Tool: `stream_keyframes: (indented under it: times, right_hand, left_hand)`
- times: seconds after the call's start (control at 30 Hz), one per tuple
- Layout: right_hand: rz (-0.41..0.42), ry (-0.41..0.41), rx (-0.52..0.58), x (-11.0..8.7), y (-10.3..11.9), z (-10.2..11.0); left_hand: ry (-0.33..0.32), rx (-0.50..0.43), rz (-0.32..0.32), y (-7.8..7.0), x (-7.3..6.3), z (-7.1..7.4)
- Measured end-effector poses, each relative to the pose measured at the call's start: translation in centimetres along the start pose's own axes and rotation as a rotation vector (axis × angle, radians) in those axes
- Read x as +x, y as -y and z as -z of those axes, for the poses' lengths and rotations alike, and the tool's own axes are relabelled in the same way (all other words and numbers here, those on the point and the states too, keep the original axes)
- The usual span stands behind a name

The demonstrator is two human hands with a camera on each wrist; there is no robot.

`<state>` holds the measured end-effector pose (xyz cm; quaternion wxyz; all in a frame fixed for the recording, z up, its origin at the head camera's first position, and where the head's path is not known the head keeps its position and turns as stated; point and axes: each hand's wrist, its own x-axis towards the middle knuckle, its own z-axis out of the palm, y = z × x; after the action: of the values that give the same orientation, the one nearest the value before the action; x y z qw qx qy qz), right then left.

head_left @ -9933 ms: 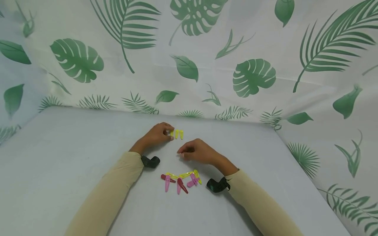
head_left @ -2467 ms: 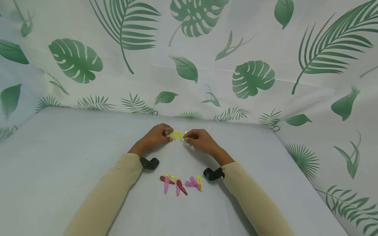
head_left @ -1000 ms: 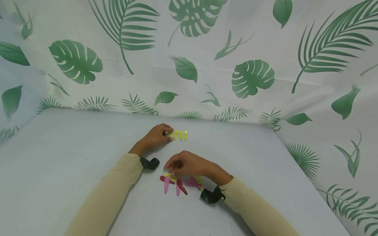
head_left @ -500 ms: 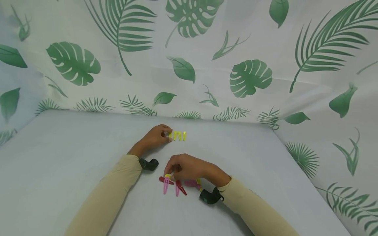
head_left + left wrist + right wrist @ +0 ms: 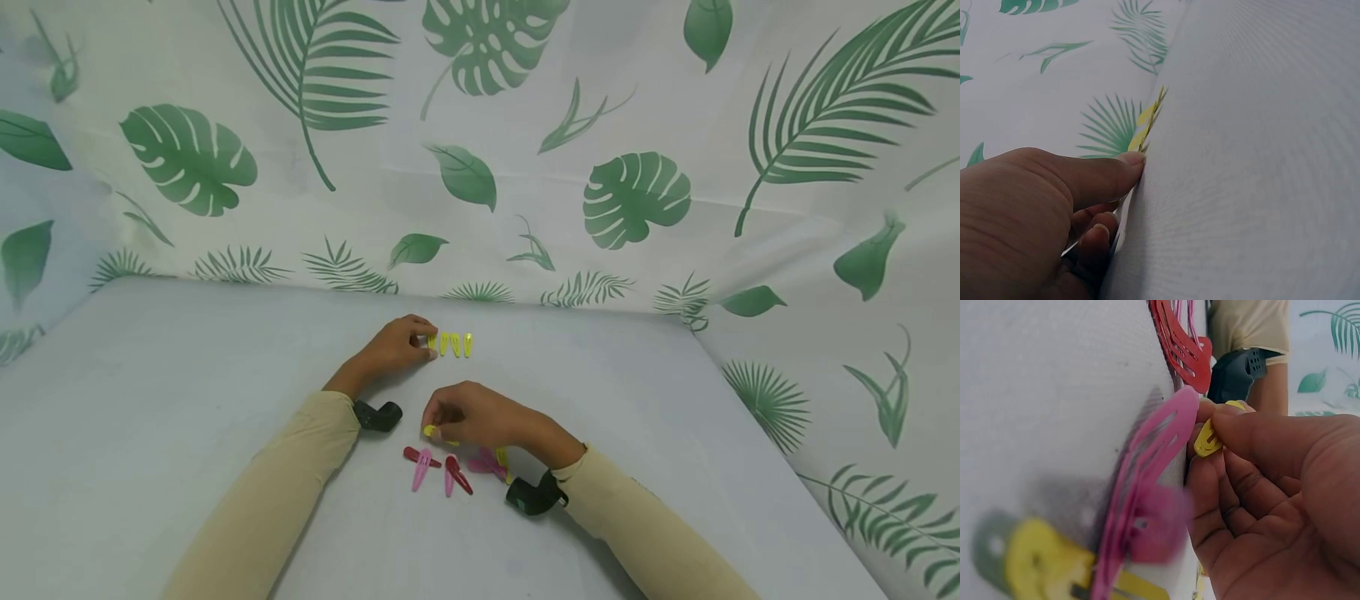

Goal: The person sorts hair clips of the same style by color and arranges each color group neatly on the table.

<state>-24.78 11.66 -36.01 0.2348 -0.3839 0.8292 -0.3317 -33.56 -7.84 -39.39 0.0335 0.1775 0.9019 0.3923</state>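
My right hand (image 5: 480,414) pinches a yellow snap hair clip (image 5: 1208,440) between thumb and forefinger, just above the loose pile. At the far side, my left hand (image 5: 393,343) has its thumb and forefinger at the two ends of the leftmost yellow hair clip (image 5: 432,342) in an upright row. To the right in that row lie more yellow clips (image 5: 455,345), side by side. In the left wrist view, the thumb (image 5: 1110,178) covers the near end of this row. Under the right hand lie pink clips (image 5: 422,469) and red clips (image 5: 459,475).
Another yellow clip (image 5: 502,462) lies with crossed pink clips (image 5: 486,465) at the right of the pile, partly behind the right hand. A white cloth (image 5: 225,467) covers the table. Leaf-printed curtains (image 5: 525,200) rise at its back and sides.
The right hand set a yellow clip at the row's right end, came back to the pile, and has now lifted another yellow clip from it. The left hand has stayed put.
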Motion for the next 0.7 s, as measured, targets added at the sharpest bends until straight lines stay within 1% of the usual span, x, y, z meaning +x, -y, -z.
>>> stream_keyframes:
  times: [0.17, 0.3, 0.4, 0.53, 0.7]
  right_hand:
    - [0.014, 0.006, 0.02, -0.06, -0.01, 0.14]
    - [0.063, 0.026, 0.001, 0.2, -0.21, 0.4]
    - [0.084, 0.031, -0.004, 0.49, -0.42, 0.54]
    - [0.063, 0.012, 0.022, 0.63, -0.73, 0.6]
    - [0.025, -0.052, 0.062, 0.59, -0.9, 0.76]
  left_hand:
    - [0.007, 0.001, -0.011, 0.02, 0.12, -0.07]
    - [0.011, 0.018, -0.026, -0.07, 0.16, -0.02]
    - [0.01, 0.025, -0.019, -0.17, 0.08, 0.08]
    - [0.011, 0.027, -0.015, -0.25, 0.02, 0.13]
    - [0.013, 0.026, -0.009, -0.24, 0.04, 0.13]
